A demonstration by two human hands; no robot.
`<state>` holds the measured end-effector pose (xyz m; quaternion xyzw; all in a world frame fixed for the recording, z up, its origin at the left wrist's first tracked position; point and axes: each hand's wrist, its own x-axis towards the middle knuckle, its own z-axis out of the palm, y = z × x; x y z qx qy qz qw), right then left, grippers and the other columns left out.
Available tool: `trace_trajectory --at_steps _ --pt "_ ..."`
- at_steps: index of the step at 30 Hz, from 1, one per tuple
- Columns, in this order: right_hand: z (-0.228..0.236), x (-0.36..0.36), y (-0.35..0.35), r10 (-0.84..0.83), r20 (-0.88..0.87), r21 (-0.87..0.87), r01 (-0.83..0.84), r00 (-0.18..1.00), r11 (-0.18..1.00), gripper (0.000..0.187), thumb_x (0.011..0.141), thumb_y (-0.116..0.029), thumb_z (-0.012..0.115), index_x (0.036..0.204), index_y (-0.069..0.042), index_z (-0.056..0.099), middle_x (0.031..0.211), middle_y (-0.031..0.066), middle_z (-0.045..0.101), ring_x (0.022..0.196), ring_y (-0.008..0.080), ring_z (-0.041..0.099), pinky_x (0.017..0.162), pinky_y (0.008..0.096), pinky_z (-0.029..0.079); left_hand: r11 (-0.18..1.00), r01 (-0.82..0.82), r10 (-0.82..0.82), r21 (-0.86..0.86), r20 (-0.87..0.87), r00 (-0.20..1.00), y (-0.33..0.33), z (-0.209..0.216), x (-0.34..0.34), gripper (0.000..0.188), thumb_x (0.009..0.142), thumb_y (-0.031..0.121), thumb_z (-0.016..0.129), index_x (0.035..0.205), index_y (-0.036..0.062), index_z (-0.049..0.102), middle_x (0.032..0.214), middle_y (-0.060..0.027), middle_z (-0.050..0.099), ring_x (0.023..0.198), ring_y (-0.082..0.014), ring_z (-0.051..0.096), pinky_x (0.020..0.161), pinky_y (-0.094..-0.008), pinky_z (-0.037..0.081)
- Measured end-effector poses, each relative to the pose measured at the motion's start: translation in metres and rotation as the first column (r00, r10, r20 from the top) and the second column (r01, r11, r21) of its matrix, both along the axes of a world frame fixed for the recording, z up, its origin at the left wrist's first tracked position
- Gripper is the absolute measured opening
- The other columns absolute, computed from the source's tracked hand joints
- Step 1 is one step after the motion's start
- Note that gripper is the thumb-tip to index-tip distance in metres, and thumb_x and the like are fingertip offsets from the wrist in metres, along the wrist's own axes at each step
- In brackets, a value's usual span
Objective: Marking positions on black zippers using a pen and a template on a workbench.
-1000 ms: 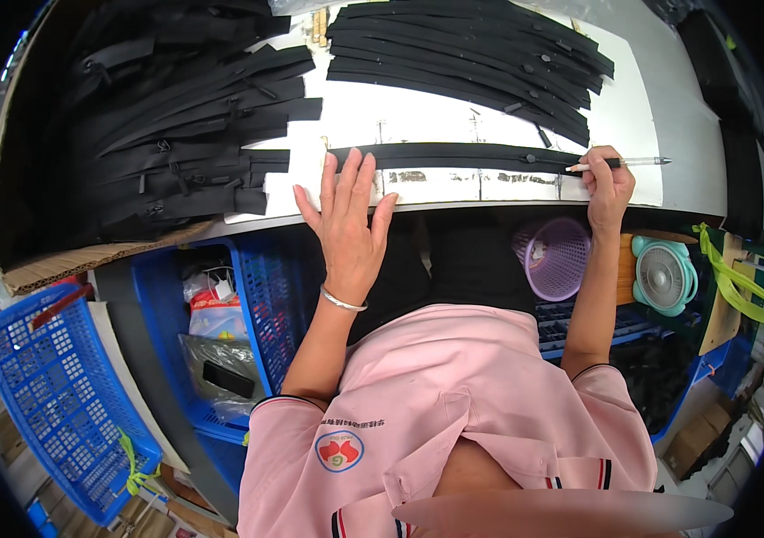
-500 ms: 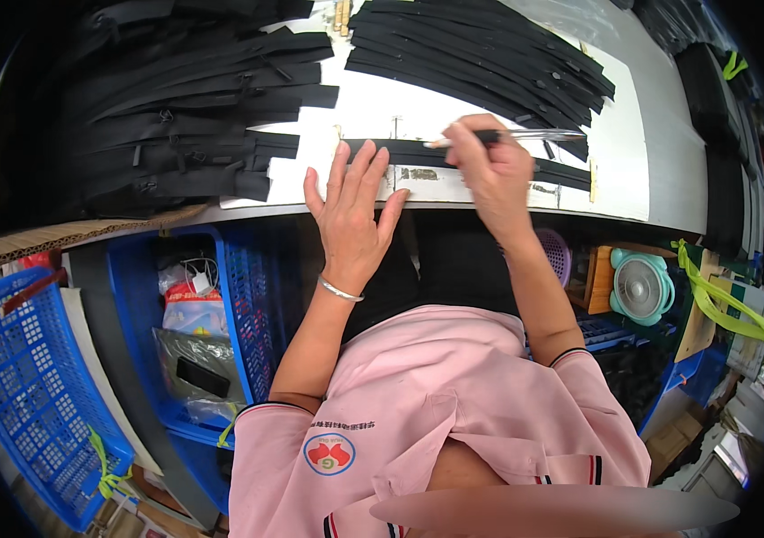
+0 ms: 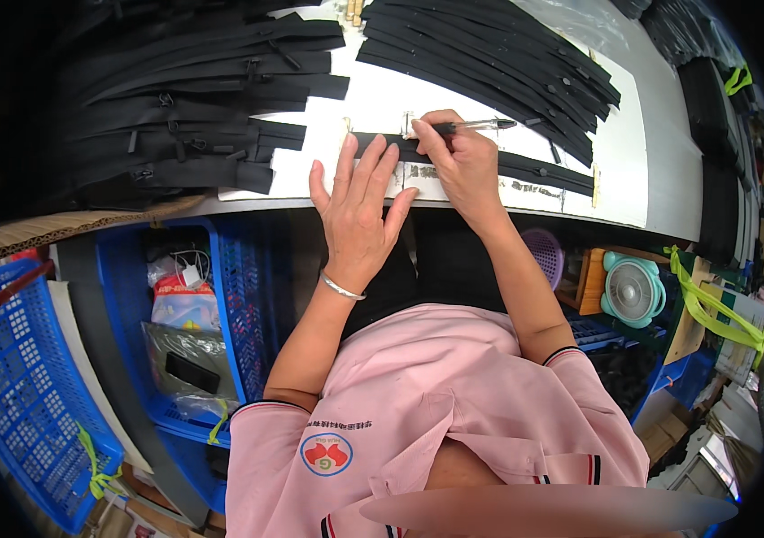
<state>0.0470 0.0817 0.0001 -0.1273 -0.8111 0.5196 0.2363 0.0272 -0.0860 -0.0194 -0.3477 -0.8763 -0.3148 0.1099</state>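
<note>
My left hand (image 3: 359, 202) lies flat with fingers spread, its fingertips on the left end of a black zipper strip (image 3: 534, 169) stretched along the near part of a white board (image 3: 310, 169). My right hand (image 3: 464, 166) is closed round a pen (image 3: 467, 126) with a clear barrel and black grip. The pen's tip points left, close to the strip and a small drawn mark on the board. More black zippers lie in a heap (image 3: 211, 108) at the left, with sliders and pulls showing. Another row of black strips (image 3: 489, 67) fans out at the far right.
Below the table's left side stand a blue crate (image 3: 229, 314) with bagged items and a phone (image 3: 192, 371), and a blue basket (image 3: 32, 377). A teal fan (image 3: 633, 289) and purple basket (image 3: 543, 254) are at the right. Cardboard (image 3: 77, 229) edges the table.
My right hand has moved left with the pen, bringing it nearer my left hand. My left hand stays pressed on the strip. The whole view has shifted slightly.
</note>
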Motion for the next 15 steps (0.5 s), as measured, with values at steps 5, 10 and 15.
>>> trace_trajectory --at_steps 5,10,15 --pt "0.0044 0.0025 -0.0014 -0.012 0.052 -0.069 0.015 0.999 0.998 0.02 0.101 -0.015 0.07 0.097 0.004 0.072 0.076 0.0012 0.071 0.063 0.005 0.06 0.057 0.0221 0.045 1.0 -0.006 0.006 -0.004 -0.006 1.0 -0.0003 -0.001 -0.0002 0.054 0.091 0.034 0.077 0.138 0.0117 0.064 0.143 -0.0044 0.062 0.144 -0.0287 0.046 0.121 -0.0559 0.017" --pt "0.0051 0.0072 0.0046 0.099 0.079 -0.003 -0.099 0.992 0.995 0.02 0.1 -0.013 0.069 0.094 0.005 0.073 0.073 0.0022 0.07 0.06 0.0049 0.058 0.055 0.0229 0.045 1.0 -0.007 0.007 0.001 -0.006 1.0 0.0011 -0.0009 0.0002 0.052 0.091 0.032 0.077 0.138 0.012 0.065 0.143 -0.0042 0.062 0.144 -0.0289 0.046 0.121 -0.0557 0.017" --pt "-0.0024 0.0078 0.008 0.09 0.076 0.081 -0.096 0.993 0.992 0.021 0.1 -0.012 0.068 0.09 0.005 0.074 0.074 0.0027 0.07 0.06 0.0052 0.058 0.055 0.0238 0.045 1.0 0.007 -0.007 0.011 -0.004 1.0 0.0036 -0.0001 0.0003 0.051 0.09 0.031 0.078 0.137 0.0122 0.066 0.142 -0.0041 0.063 0.145 -0.0291 0.046 0.121 -0.0554 0.016"
